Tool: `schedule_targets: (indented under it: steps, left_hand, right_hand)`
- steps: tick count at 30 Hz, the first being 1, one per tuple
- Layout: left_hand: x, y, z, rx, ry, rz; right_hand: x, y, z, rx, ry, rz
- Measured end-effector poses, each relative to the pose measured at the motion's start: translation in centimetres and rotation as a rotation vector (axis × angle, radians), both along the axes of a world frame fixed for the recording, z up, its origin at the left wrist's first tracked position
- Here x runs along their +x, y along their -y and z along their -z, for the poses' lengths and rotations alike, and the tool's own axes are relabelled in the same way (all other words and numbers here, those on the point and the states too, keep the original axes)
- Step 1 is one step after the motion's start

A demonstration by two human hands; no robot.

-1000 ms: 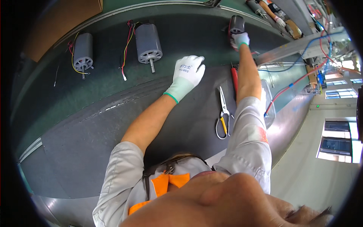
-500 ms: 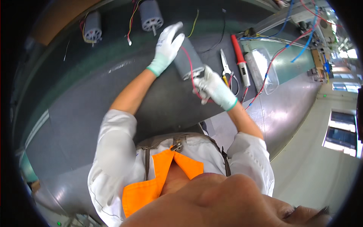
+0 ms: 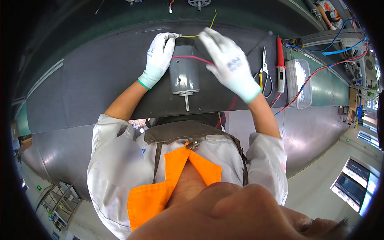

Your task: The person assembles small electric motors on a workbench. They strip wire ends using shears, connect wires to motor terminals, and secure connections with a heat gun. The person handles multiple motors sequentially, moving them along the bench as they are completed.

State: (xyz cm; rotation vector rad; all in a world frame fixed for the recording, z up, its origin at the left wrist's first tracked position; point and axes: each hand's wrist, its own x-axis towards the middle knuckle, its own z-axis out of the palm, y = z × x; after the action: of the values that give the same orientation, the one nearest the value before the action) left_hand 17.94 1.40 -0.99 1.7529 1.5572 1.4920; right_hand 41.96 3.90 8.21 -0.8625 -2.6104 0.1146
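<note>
A grey cylindrical motor point(image 3: 184, 76) lies on the dark bench mat in front of me, its metal shaft pointing toward my body. My left hand point(image 3: 159, 56), in a white knit glove with a mint cuff, rests along the motor's left side. Its fingertips are pinched at the far end on a yellow wire point(image 3: 190, 36). My right hand point(image 3: 230, 62), gloved alike, hovers right of the motor, fingers stretched out over that wire and thumb apart. A red wire point(image 3: 192, 57) crosses the motor's body and passes under the right hand. The motor's far end is partly hidden.
Right of my hands lie yellow-handled scissors point(image 3: 263, 72), a red-and-white handheld tool point(image 3: 280, 68) with a cable, and a clear plastic box point(image 3: 304, 82) of white pieces. Another motor point(image 3: 199, 3) shows at the far edge. Blue and red hoses point(image 3: 340, 64) hang at the right.
My right hand has left the shaft end for the far end, its fingers now extended. The motor points straighter toward me. My left hand has closed on the yellow wire. The view has shifted.
</note>
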Motion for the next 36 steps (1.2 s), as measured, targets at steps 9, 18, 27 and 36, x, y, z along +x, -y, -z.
schedule_targets:
  steps: [9, 18, 27, 36]
  left_hand:
    - [-5.5, 2.8, -5.5, -0.841, -0.002, 0.123]
    - [-2.7, -2.1, -10.4, -1.449, -0.019, 0.336]
    - [0.4, -1.9, 0.2, -0.501, -0.693, 0.133]
    - [2.6, -0.5, -2.5, -0.343, -0.873, 0.288]
  right_hand:
    - [-0.8, -1.8, -3.7, -0.62, 0.113, 0.016]
    - [-16.7, 10.6, 3.3, -0.725, -0.081, -0.441]
    - [19.7, 3.7, 0.3, -0.795, -0.635, 0.203]
    - [35.3, -3.2, 2.7, -0.226, -0.518, 1.06]
